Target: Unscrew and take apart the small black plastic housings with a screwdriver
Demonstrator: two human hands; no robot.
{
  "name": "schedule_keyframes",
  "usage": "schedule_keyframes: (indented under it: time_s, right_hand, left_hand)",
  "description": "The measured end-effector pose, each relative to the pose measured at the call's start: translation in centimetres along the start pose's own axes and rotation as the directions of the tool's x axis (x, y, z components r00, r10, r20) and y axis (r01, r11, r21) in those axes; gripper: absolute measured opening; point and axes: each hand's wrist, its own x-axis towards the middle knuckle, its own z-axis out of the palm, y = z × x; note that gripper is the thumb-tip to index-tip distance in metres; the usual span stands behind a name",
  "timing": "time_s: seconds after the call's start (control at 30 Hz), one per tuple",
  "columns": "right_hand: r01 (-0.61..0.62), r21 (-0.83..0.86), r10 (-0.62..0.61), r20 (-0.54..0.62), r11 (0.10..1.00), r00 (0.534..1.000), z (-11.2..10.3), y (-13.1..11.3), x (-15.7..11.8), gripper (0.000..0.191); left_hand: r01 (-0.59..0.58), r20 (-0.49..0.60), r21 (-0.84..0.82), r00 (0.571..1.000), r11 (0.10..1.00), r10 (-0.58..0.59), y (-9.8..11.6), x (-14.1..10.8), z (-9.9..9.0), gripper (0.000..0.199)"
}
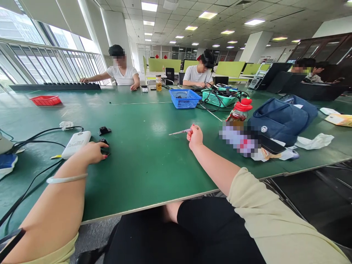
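Note:
My left hand rests on the green table at the left, its thumb and forefinger closed about a small black part. Just beyond it lies another small black piece. A white power bank or similar box is beside the same hand, partly under my wrist. Over the middle of the table, my right hand is closed on a thin pointed tool with a pale purple handle. Its slim tip points left; the exact kind of tool is too small to tell.
Black cables run along the left. Across the table are a red tray, a blue basket and a green basket with cables. A red-capped bottle and a blue bag stand right. Two people sit opposite.

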Motion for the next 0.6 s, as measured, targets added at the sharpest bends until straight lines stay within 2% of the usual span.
schedule_keyframes:
  time_s: [0.13,0.3,0.4,0.5,0.6]
  right_hand:
    - [0.001,-0.002,-0.001,0.007,1.0,1.0,0.1,0.0,0.0,0.029]
    - [-0.003,-0.002,0.003,0.011,1.0,1.0,0.1,0.0,-0.1,0.029]
    - [-0.008,-0.002,0.008,0.014,1.0,1.0,0.2,-0.1,-0.2,0.028]
    - [-0.009,-0.004,0.009,0.019,1.0,1.0,0.2,-0.1,-0.2,0.026]
    - [-0.007,-0.01,0.007,0.023,1.0,1.0,0.2,-0.1,-0.2,0.026]
  left_hand:
    - [-0.035,0.137,0.148,0.99,0.988,0.014,0.2,-0.3,-0.9,0.041]
    - [-0.029,0.164,0.257,0.986,0.966,-0.014,0.2,-0.6,-1.2,0.051]
    - [-0.077,0.178,0.227,0.983,0.971,0.037,-0.1,-0.6,-0.9,0.055]
    - [-0.104,0.155,0.158,0.985,0.982,0.08,-0.4,-0.6,-0.6,0.046]
    - [-0.099,0.05,0.083,0.994,0.992,0.095,-0.3,-0.6,-0.5,0.036]
